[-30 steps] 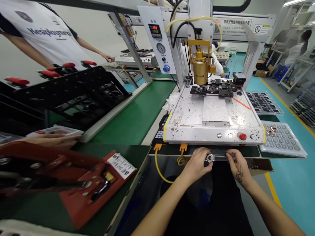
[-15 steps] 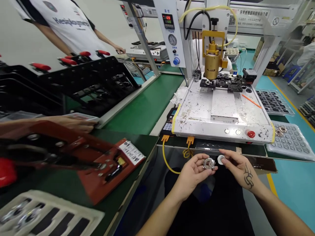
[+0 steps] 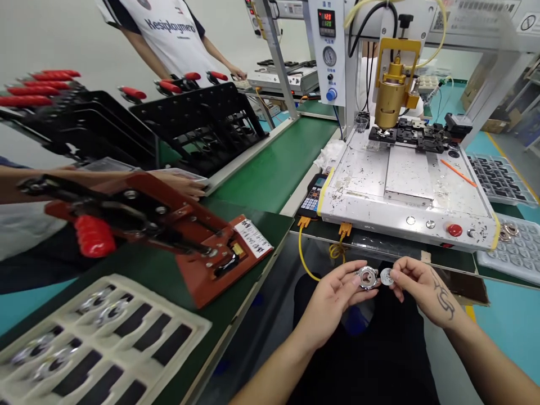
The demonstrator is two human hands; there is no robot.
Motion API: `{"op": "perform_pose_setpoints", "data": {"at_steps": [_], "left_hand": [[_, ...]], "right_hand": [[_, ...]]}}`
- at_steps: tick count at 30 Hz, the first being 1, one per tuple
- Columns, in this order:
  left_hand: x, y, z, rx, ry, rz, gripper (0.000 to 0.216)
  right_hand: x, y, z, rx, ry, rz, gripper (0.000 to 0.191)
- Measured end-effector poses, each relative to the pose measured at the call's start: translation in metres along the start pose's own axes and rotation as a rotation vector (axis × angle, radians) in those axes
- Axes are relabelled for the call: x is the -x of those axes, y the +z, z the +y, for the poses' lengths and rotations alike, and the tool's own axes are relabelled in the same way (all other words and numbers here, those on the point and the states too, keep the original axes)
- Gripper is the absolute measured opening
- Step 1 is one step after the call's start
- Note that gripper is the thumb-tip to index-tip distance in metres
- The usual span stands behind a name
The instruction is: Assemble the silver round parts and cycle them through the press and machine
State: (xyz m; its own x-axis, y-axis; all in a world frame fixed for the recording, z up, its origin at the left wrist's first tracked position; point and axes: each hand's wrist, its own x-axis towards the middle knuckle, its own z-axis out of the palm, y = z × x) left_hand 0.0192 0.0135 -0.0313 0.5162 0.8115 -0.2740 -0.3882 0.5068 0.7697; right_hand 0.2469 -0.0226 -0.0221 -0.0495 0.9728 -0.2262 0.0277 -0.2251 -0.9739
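Observation:
My left hand (image 3: 331, 301) is closed around the edge of a round, shiny metal watch case (image 3: 368, 278), its ring facing up with an opening in the middle. Just to the right, a thin pale round disc (image 3: 386, 276) is pinched between the thumb and fingers of my right hand (image 3: 418, 286). The disc is close beside the case; whether they touch I cannot tell. Both hands are above my lap, in front of the bench edge.
A white press machine (image 3: 409, 211) with a gold heating head (image 3: 388, 104) stands ahead. At left are a red clamp fixture (image 3: 202, 270) and a cream tray (image 3: 198, 326) with several watch cases. A co-worker's hand (image 3: 181, 181) rests behind the fixture. A plastic tray (image 3: 517, 256) lies right.
My view has swung left, bringing more of the cream tray and clamps into sight. The disc in my right hand has turned flatter toward me and stays near the watch case.

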Motion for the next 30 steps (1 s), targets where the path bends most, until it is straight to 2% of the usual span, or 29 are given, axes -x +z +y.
{"op": "perform_pose_setpoints", "data": {"at_steps": [3,6,13,19,30], "left_hand": [[0.004,0.001,-0.002,0.006,0.018,-0.014,0.053],[0.007,0.002,-0.004,-0.011,0.035,-0.015,0.053],[0.010,0.007,-0.006,-0.047,0.064,-0.008,0.051],[0.014,0.011,-0.008,-0.060,0.092,-0.014,0.049],[0.017,0.014,-0.008,-0.153,0.121,-0.004,0.046]], "right_hand": [[0.005,0.001,-0.001,-0.025,0.014,-0.025,0.045],[0.007,0.005,-0.005,0.046,-0.012,-0.015,0.046],[0.008,0.025,-0.018,0.239,-0.237,0.071,0.035],[0.008,0.033,-0.014,0.259,-0.241,0.076,0.031],[0.010,0.031,-0.007,0.255,-0.231,0.062,0.027]]}}
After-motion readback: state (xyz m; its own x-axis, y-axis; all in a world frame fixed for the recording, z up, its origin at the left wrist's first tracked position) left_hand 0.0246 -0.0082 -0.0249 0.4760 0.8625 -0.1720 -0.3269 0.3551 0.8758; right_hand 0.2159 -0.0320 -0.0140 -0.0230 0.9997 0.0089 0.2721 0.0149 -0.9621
